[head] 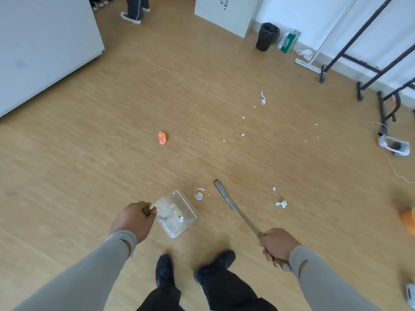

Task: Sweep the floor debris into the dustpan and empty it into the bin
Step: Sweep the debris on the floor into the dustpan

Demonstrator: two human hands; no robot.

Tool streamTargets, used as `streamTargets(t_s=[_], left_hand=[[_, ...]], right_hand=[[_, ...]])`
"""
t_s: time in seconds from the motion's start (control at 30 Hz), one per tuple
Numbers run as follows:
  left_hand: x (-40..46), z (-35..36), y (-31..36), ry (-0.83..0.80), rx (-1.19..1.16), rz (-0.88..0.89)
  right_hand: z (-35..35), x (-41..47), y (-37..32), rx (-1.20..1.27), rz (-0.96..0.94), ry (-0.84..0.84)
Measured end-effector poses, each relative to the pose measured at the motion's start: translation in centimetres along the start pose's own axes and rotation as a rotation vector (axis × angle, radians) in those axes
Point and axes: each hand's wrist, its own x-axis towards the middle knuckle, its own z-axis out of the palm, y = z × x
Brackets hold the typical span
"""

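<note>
Left hand (132,221) grips one clear plastic dustpan's (177,213) handle; right hand (278,245) grips one long-handled broom (226,198); one black bin (267,37) stands by the far wall.

The floor (202,90) looks like smooth wood with a soft shine. The dustpan (177,213) is clear plastic you can see through. The broom (233,206) has a brown stick that looks like wood. The white scraps (281,204) look like crumpled paper. The bin (267,37) holds a shiny black plastic bag. Both sleeves (101,265) are soft grey cloth.
</note>
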Motion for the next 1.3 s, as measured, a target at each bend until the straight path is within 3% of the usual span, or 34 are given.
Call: streamTargets(t_s=[0.3,0.5,0.6,0.7,0.8,1.03,1.17,1.3], left_hand=[[6.2,4.5,2.2,-0.042,0.049,-0.042],[7.7,6.3,4.9,-0.039,0.075,-0.028],[7.9,7.0,6.0,-0.040,0.074,-0.025],[8.0,6.6,6.3,-0.037,0.080,-0.024],[7.7,6.2,5.6,-0.036,0.081,-0.023],[7.3,6.4,5.4,-0.049,0.074,-0.018],[7.8,6.0,5.4,-0.066,0.113,-0.062],[7.7,5.8,5.6,-0.140,0.064,-0.063]], right_hand=[[-0.4,8.1,-7.0,-0.121,-0.027,0.017],[3.1,10.8,-7.2,-0.552,-0.171,-0.046],[3.1,8.8,-6.1,-0.646,-0.190,-0.161],[-1.0,6.8,-5.7,-0.448,-0.094,-0.295],[-4.9,5.0,-5.2,-0.278,-0.062,-0.292],[-0.9,6.7,-5.2,-0.397,-0.107,-0.133],[2.2,6.8,-6.4,-0.617,-0.132,-0.197],[-0.9,4.5,-5.9,-0.431,-0.110,-0.294]])
